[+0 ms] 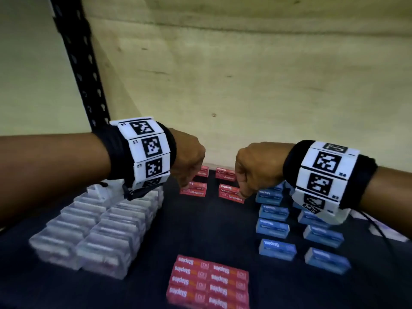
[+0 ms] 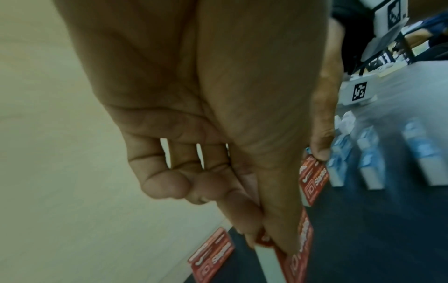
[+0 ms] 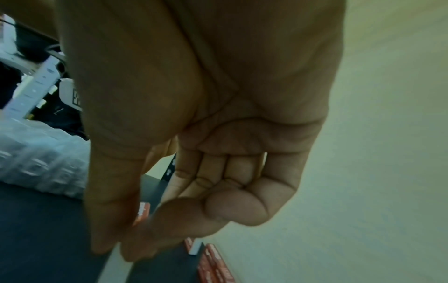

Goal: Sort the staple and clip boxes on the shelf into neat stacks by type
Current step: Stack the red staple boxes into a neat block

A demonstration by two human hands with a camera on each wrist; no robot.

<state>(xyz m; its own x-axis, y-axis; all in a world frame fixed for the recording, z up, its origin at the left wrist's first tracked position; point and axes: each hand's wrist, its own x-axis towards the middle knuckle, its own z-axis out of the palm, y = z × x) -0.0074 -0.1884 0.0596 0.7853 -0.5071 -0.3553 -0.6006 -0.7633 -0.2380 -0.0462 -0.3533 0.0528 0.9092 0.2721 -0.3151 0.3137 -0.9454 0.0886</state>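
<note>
Left hand [image 2: 242, 134] pinches a red staple box [image 2: 299, 254] between thumb and forefinger, likely to lift it for stacking. Right hand [image 3: 194, 153] likewise pinches a red box [image 1: 230, 194], mostly hidden beneath its fingertips [image 3: 138, 247]

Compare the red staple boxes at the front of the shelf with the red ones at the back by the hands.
The front red boxes are packed edge to edge in one tight block; the back red boxes sit apart with gaps between them. Neither hand touches the front block, while the left hand and right hand each pinch a back box. Both groups carry the same red Staples print and lie flat on the dark shelf.
</note>
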